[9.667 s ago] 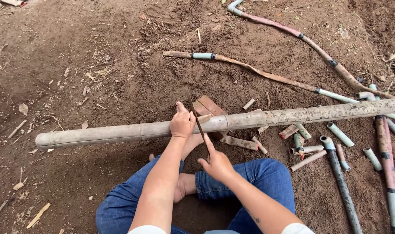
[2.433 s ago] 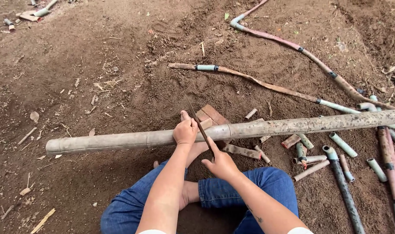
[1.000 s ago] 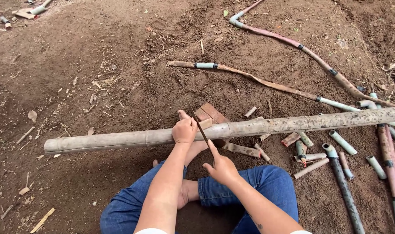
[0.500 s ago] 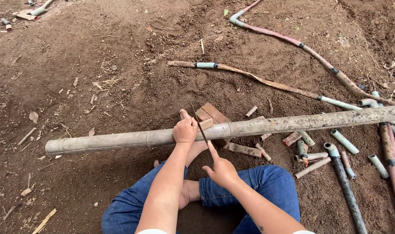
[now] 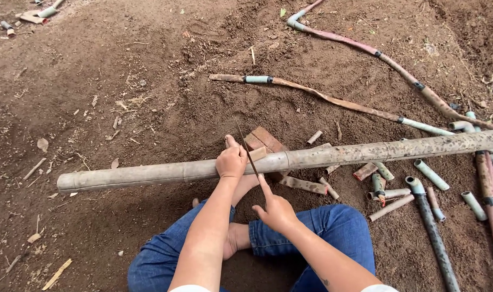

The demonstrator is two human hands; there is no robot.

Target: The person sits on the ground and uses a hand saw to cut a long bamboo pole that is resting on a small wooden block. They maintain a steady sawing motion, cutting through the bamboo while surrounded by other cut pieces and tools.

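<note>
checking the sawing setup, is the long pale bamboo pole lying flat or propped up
Propped: the long pale bamboo pole rests across a reddish brick, its near end off the soil.

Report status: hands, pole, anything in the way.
Left hand grips pole. Right hand holds saw, blade across pole. Pole rests on brick. Cut pieces lie beyond on the right.

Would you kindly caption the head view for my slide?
Seated on bare soil, left hand steadies a long pale bamboo pole while right hand saws with a thin blade.

The right hand (image 5: 279,211) is sliding its thin saw blade (image 5: 246,148) back and forth across the bamboo pole (image 5: 149,174) just beside the left grip (image 5: 231,161).
</note>
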